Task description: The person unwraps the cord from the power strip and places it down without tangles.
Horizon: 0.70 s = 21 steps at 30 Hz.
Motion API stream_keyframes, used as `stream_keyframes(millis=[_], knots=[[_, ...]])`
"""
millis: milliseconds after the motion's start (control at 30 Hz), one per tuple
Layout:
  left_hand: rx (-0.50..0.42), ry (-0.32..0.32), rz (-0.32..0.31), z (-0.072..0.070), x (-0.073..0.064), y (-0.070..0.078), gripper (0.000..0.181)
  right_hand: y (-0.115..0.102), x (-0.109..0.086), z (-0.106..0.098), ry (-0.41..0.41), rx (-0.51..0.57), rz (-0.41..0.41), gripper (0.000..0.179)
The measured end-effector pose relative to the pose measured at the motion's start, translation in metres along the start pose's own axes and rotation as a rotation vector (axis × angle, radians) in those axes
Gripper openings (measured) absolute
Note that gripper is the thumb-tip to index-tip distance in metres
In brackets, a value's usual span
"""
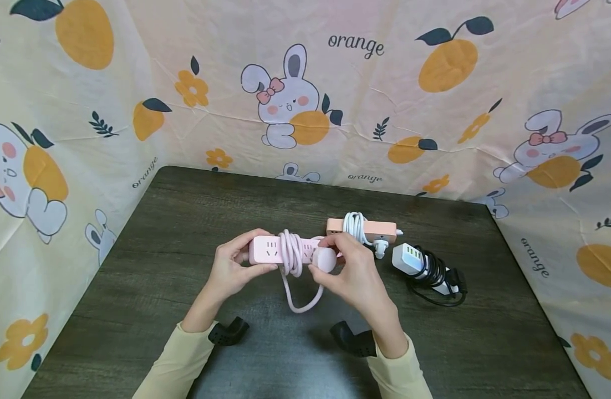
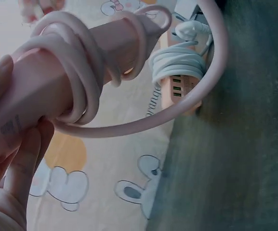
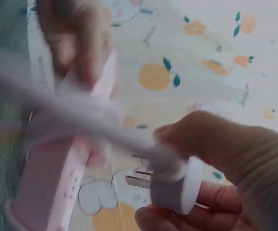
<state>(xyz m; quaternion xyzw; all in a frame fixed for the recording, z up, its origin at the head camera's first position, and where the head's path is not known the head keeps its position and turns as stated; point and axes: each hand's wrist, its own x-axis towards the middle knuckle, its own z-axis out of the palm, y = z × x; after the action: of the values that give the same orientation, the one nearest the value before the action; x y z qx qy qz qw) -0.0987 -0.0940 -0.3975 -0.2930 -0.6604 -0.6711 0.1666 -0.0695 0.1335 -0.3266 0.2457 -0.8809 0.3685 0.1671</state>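
Note:
A pink power strip (image 1: 266, 250) is held up over the dark table, its pink cord (image 1: 291, 253) wound several times round the middle. My left hand (image 1: 237, 261) grips the strip's left end, thumb along the near side and fingers behind. Between thumb and fingers, my right hand (image 1: 352, 271) pinches the cord's round plug (image 1: 324, 259) in front of the strip's right part. In the right wrist view the metal prongs (image 3: 139, 180) stick out of the plug (image 3: 175, 190), pointing towards the strip (image 3: 47, 183). A loose loop of cord (image 1: 305, 307) hangs below the strip.
Behind my right hand lies an orange-pink power strip (image 1: 380, 230) wrapped in white cord (image 1: 354, 226). Further right is a white power strip (image 1: 407, 259) wound with black cord (image 1: 432, 269). A printed cloth (image 1: 365, 100) stands behind the dark table (image 1: 136, 277).

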Motion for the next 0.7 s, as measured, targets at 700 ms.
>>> stream_keyframes(millis=[700], knots=[[-0.216,0.2,-0.021,-0.02,0.017,0.014,0.051,0.063,-0.03,0.029,0.18,0.428,0.52,0.032]])
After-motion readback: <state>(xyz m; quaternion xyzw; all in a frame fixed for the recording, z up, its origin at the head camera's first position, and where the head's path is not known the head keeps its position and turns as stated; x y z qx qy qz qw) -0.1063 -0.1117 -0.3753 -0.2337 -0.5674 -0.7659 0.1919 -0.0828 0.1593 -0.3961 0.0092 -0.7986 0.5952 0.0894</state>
